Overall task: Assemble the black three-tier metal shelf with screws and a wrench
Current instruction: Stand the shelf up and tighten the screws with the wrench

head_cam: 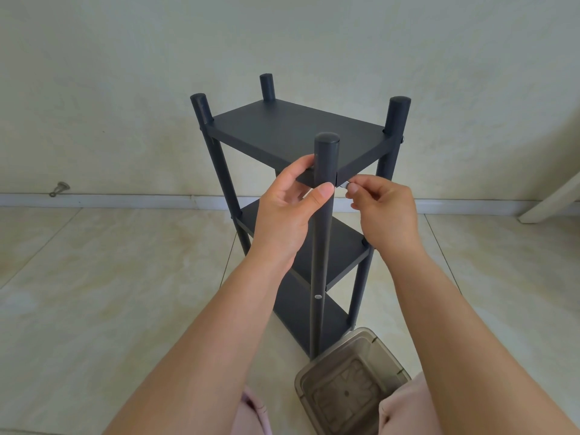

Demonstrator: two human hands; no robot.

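Observation:
The black three-tier shelf (292,130) stands upright on the tiled floor in front of me, with round posts at its corners. My left hand (288,208) grips the near corner of the top board, thumb against the near post (326,164) and fingers over the board's edge. My right hand (383,211) pinches a small silver screw (344,185) at the right side of that post, just under the top board. A silver screw head (317,296) shows lower down on the same post. No wrench is in view.
A translucent brown plastic bin (351,384) sits on the floor by the shelf's near foot, between my knees. A metal doorstop (59,188) sticks out of the wall at the left. A white furniture leg (549,199) slants at the far right.

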